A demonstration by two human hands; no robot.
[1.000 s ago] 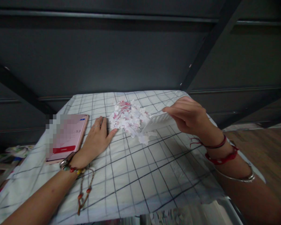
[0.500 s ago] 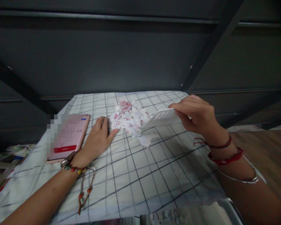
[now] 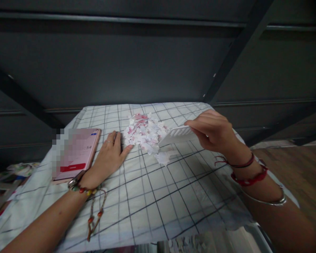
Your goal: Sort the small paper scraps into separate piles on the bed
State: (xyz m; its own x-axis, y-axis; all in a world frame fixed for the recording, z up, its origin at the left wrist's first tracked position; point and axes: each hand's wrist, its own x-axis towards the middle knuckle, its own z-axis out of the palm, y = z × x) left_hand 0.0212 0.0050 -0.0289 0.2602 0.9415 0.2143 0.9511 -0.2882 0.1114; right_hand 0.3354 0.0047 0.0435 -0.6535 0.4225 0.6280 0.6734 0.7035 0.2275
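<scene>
A heap of torn paper scraps [image 3: 147, 135], white with some pink, lies on the checked tablecloth [image 3: 147, 196]. My left hand [image 3: 110, 154] rests flat on the cloth just left of the heap, fingers stretched out and the thumb near its edge. My right hand [image 3: 212, 131] is closed on one end of a thin white slotted plastic piece [image 3: 180, 135], whose exact kind I cannot tell. This piece is tilted, and its far end meets the right side of the heap. A few scraps lie a little nearer to me.
A pink phone [image 3: 77, 154] lies left of my left hand, its screen lit and partly blurred out. Dark panels with a metal frame [image 3: 137, 63] stand behind the table. Below the front edge is a container [image 3: 213, 242], and wooden floor [image 3: 295, 168] shows at right.
My right hand has shifted slightly left with the white slotted piece, bringing it closer against the paper heap. My left hand has stayed in place.
</scene>
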